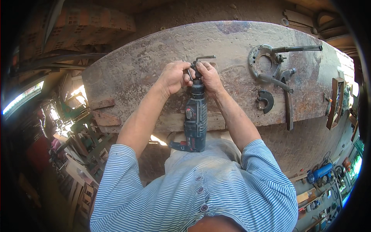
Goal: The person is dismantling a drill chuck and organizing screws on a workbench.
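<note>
A dark rotary hammer drill [196, 120] lies lengthwise in front of me, its handle end against my shirt and its front end on the table. Both hands meet around the chuck [196, 73] at its far end. My left hand [174, 78] is closed, fingertips pinching a small metal piece [190, 73] beside the chuck. With thumb and fingers my right hand [210, 78] grips the chuck from the right. A dark bent rod [206, 57] sticks out just beyond the fingertips, pointing right; its near end is partly hidden.
The worn wooden table [154, 58] spans the view. To the right lie a router base [266, 62] with springs, a dark half-round plate [265, 101], a hammer [288, 96] and a wooden box [335, 102]. Wood blocks [106, 116] sit at the left edge.
</note>
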A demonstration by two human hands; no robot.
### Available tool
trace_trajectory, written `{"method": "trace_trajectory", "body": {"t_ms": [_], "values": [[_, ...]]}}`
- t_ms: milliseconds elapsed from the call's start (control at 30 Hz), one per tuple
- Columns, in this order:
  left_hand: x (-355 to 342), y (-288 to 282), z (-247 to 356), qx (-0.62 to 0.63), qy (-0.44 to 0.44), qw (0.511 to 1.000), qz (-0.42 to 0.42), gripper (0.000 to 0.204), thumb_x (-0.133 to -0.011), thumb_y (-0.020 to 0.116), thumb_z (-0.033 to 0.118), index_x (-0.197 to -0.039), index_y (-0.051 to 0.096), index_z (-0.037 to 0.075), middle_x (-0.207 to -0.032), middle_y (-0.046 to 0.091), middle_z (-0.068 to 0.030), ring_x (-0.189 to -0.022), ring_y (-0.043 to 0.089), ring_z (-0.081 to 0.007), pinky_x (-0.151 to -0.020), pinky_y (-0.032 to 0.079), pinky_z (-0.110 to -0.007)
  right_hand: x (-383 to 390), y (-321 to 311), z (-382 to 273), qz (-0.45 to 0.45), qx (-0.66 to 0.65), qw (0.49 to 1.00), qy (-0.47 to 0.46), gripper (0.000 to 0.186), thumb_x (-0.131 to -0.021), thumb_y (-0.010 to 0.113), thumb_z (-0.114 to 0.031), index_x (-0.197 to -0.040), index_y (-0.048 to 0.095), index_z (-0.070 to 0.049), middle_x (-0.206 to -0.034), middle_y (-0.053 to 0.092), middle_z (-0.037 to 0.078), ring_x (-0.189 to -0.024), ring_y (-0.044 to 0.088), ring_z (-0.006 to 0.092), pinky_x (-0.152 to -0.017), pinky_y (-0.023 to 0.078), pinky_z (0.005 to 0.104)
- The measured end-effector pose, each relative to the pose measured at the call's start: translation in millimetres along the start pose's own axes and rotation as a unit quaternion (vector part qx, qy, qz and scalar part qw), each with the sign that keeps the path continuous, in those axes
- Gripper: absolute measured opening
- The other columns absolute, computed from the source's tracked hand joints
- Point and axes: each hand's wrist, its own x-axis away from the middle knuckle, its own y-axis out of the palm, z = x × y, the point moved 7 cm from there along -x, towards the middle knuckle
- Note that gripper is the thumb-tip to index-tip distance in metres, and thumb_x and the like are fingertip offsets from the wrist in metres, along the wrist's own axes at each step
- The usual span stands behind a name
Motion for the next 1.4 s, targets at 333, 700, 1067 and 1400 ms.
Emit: {"method": "trace_trajectory", "body": {"t_ms": [333,700,1067,1400], "values": [[-7,13,16,-0.199,-0.008,0.979,-0.033,0.018,-0.112,0.059,0.016,-0.1,0.061,0.003,-0.08,0.071,-0.0088,-0.06,0.064,-0.0148,-0.06,0.061,-0.036,7,0,-12,-0.024,0.0,1.0,0.001,0.029,-0.111,0.067,-0.029,-0.114,0.062,0.0,-0.089,0.072,0.009,-0.07,0.07,0.0185,-0.064,0.06,0.0321],[-2,13,14,-0.232,-0.042,0.97,-0.059,0.027,-0.109,0.069,0.029,-0.099,0.065,0.005,-0.076,0.066,-0.0052,-0.059,0.06,-0.0145,-0.063,0.057,-0.038,-3,16,-12,-0.078,0.016,0.994,0.072,0.039,-0.107,0.07,-0.044,-0.104,0.07,-0.005,-0.078,0.074,0.007,-0.059,0.064,0.0138,-0.054,0.053,0.0281],[82,257,-32,-0.516,0.071,0.836,-0.172,0.037,-0.103,0.073,0.032,-0.098,0.077,-0.005,-0.088,0.075,-0.0083,-0.076,0.07,-0.0134,-0.065,0.055,-0.029,-1,-4,-15,0.053,0.103,0.99,0.081,0.03,-0.104,0.075,-0.036,-0.098,0.071,-0.006,-0.082,0.068,0.004,-0.065,0.062,0.013,-0.056,0.051,0.0317],[-103,408,-190,-0.342,-0.174,0.923,-0.028,0.086,-0.104,0.051,0.073,-0.146,0.058,-0.002,-0.099,0.074,-0.0307,-0.07,0.077,-0.0359,-0.059,0.066,-0.055,1,20,-18,0.013,0.047,0.998,0.041,0.039,-0.1,0.078,-0.039,-0.105,0.07,-0.002,-0.084,0.067,0.005,-0.066,0.064,0.0139,-0.056,0.056,0.0308]]}}
